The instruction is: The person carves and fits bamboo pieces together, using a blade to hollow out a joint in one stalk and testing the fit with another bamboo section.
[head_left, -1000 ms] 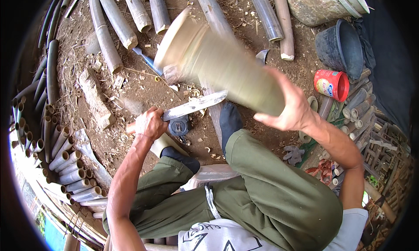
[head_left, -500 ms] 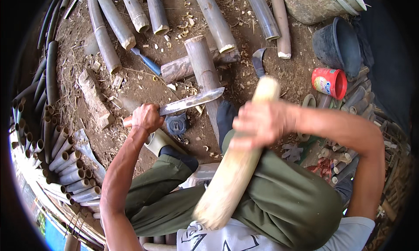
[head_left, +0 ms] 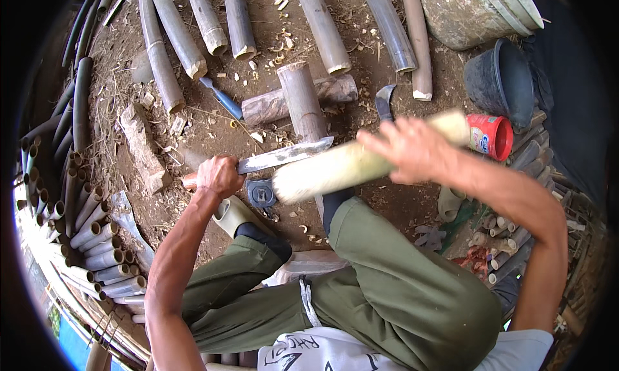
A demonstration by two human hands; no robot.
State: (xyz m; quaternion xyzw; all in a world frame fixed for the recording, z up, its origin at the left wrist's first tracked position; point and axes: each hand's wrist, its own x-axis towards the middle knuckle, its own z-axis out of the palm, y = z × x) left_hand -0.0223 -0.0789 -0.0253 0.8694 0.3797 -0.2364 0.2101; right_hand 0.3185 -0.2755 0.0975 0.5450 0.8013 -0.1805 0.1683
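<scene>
Left grip [head_left: 220, 176] is wrapped round a knife [head_left: 284, 155], right grip [head_left: 416, 153] clutching a blurry pale log [head_left: 332, 171] above the dirt floor [head_left: 390, 213].

Club [head_left: 348, 168]: pale wood, surface blurred. Blade [head_left: 284, 155]: metal, smeared, partly shiny; handle [head_left: 189, 181], reddish wood. Log [head_left: 264, 108]: wood, rough. Canes [head_left: 322, 32]: bamboo, smooth, faint sheen. Jar [head_left: 499, 137]: plastic, glossy. Bucket [head_left: 482, 77]: dark plastic, matt, dusty. Trousers [head_left: 412, 274]: matt cloth, creased. Clog [head_left: 231, 216]: smooth, matt, rubbery.

A rough bamboo-working workshop, with a dirt floor [head_left: 219, 132] strewn with pale wood chips [head_left: 257, 137]. Cut bamboo poles [head_left: 322, 29] lie in a row, bamboo tubes [head_left: 109, 261] are stacked at left, and a machete [head_left: 284, 156] and tape measure [head_left: 261, 193] are out.
</scene>
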